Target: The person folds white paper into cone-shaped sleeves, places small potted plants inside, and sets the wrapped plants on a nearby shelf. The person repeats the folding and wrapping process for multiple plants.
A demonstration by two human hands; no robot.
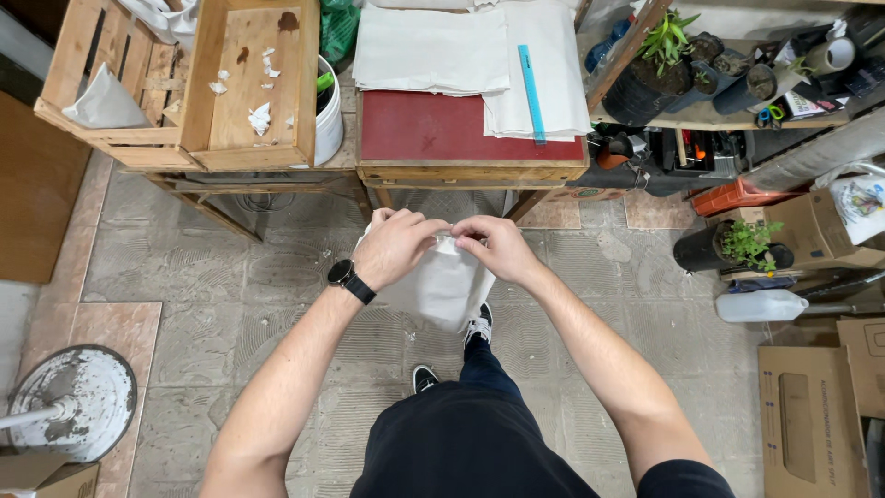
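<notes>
**Two hands closed on the top of a white bag**

Two sets of fingers are pinched together on the upper edge of a white bag [442,288], which is held in the air above the tiled floor [230,286], just in front of the bench [461,171]. The left hand [398,245] is curled over the bag's left top corner, and the right hand [498,245] is clamped on the rim just beside it, the fingertips almost touching. The bag is seen as pale, smooth and slightly creased, hanging limp below the hands with a rounded lower end; its contents cannot be told. A black watch [350,280] is worn on the left wrist. Beneath the bag, dark shoes [477,327] are visible on the floor. On the bench a red board [433,129] is laid, with white sheets [433,51] and a blue ruler [531,92] on top of it. A wooden crate [249,83] with paper scraps is set to the left.
</notes>
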